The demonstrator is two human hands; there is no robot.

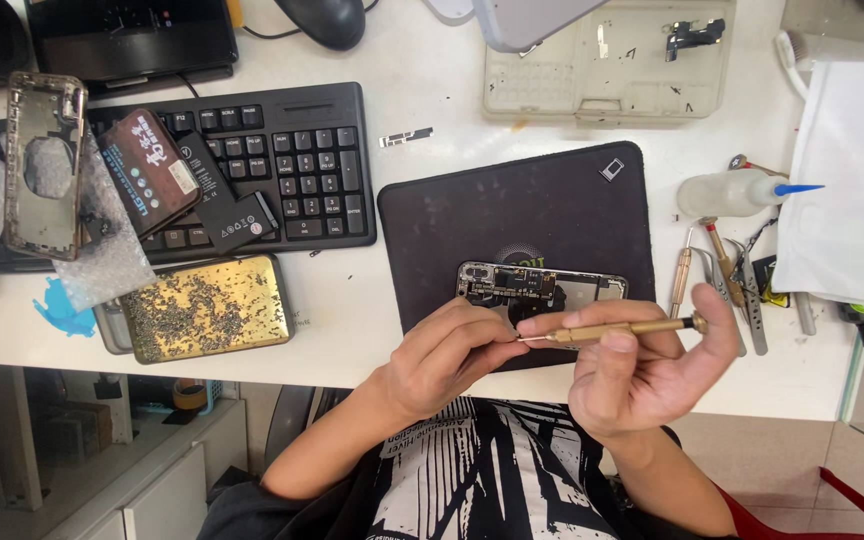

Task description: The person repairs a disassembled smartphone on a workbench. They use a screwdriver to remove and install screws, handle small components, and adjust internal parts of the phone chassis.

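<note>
Right hand point(642, 375) grips a brass screwdriver point(612, 330) while left hand point(452, 355) fingers pinch its tip above the opened phone point(542, 287); seating the bit needs steady aim

Even, bright overhead light is flooding the white surface point(412, 90); whites beyond the right hand point(642, 365) are running slightly overexposed. Shadows are staying soft and short, pooling just under the left hand point(447, 355) and right hand on the dark mat point(432, 230). Glare is bouncing off the gold tray point(202, 310) well left of the left hand. Focus is holding sharp near both hands; frame corners are bending slightly and softening. Area beneath the surface edge is sitting dim.
</note>
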